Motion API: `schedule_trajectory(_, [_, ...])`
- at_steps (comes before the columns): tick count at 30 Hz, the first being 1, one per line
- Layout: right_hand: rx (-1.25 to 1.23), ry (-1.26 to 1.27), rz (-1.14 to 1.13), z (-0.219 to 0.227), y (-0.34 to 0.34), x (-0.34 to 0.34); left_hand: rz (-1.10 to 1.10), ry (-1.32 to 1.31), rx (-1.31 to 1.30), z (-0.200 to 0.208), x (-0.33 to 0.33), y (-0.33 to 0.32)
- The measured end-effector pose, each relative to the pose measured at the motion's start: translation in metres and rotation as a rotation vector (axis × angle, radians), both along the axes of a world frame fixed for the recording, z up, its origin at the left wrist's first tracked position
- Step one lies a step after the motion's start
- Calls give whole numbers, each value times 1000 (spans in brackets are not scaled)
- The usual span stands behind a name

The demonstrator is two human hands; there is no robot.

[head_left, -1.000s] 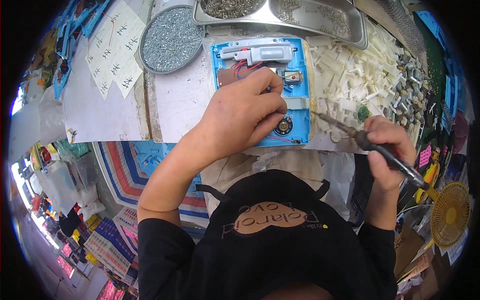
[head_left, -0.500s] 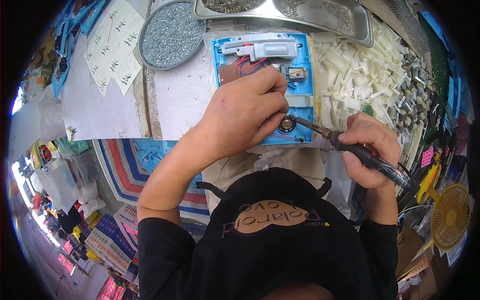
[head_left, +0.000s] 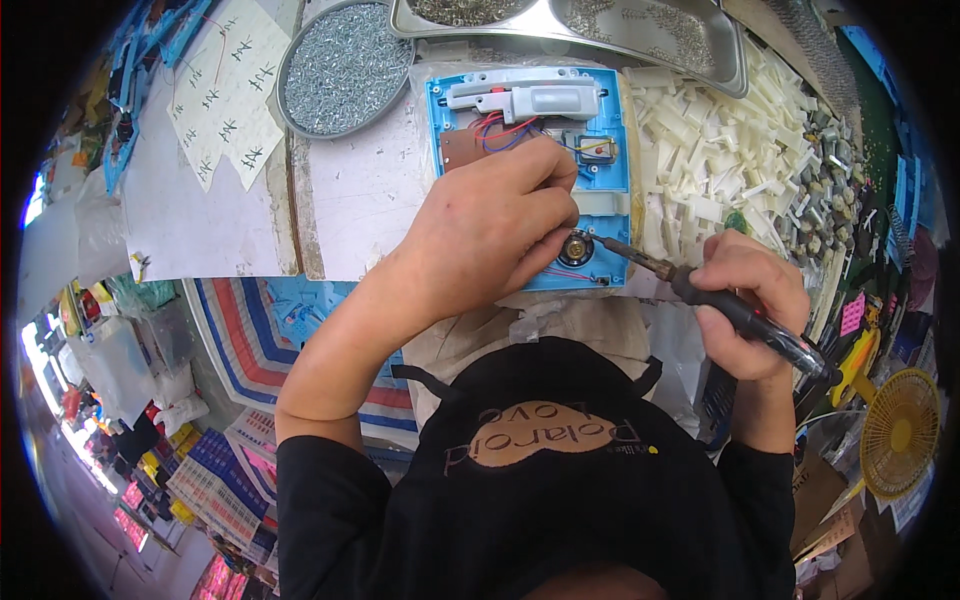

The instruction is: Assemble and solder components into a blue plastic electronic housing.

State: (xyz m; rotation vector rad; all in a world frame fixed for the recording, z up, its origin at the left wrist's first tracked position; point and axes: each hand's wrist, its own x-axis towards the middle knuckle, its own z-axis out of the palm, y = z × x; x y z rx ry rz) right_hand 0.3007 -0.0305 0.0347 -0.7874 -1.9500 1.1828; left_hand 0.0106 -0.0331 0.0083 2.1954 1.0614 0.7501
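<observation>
In front of me lies a blue plastic housing [head_left: 613, 180], open side up, with a brown circuit board [head_left: 462, 147], red and blue wires [head_left: 492, 130] and a small round speaker [head_left: 576, 250] in it. My left hand [head_left: 490, 220] reaches over the housing, its thumb and fingers pinched at the speaker's upper left edge. What they pinch is hidden. My right hand [head_left: 758, 295] is closed round the black handle of a soldering iron [head_left: 650, 262]. The iron's tip points left, at the speaker's upper right rim; contact cannot be made out.
A round tray of small silvery screws [head_left: 345, 70] stands at the back left. Behind the housing is a metal tray [head_left: 560, 35] of small metal parts. White plastic pieces [head_left: 710, 150] heap at the right, beside metal parts [head_left: 825, 195]. A yellow fan [head_left: 898, 430] stands lower right.
My right hand and the soldering iron have shifted slightly to the right, and more of the thin tip shows. My left hand stays pinched at the speaker, nearly still.
</observation>
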Motion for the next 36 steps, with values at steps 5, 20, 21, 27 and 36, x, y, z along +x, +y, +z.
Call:
schedule_trajectory(5, [-27, 64, -21, -1, -2, 13, -5, -11, 10, 0, 0, 1])
schedule_trajectory(20, [-3, 60, -4, 0, -1, 10, -8, 29, 76, 0, 2, -1])
schedule_trajectory(21, [-5, 56, -5, 0, -1, 10, -1, 36, 83, 0, 3, -2])
schedule_trajectory(27, [24, 3, -5, -3, -2, -1, 7, 96, 102, 1, 3, -6])
schedule_trajectory(36, [19, -23, -13, -3, -1, -6, 15, 134, 159, -1, 3, -9])
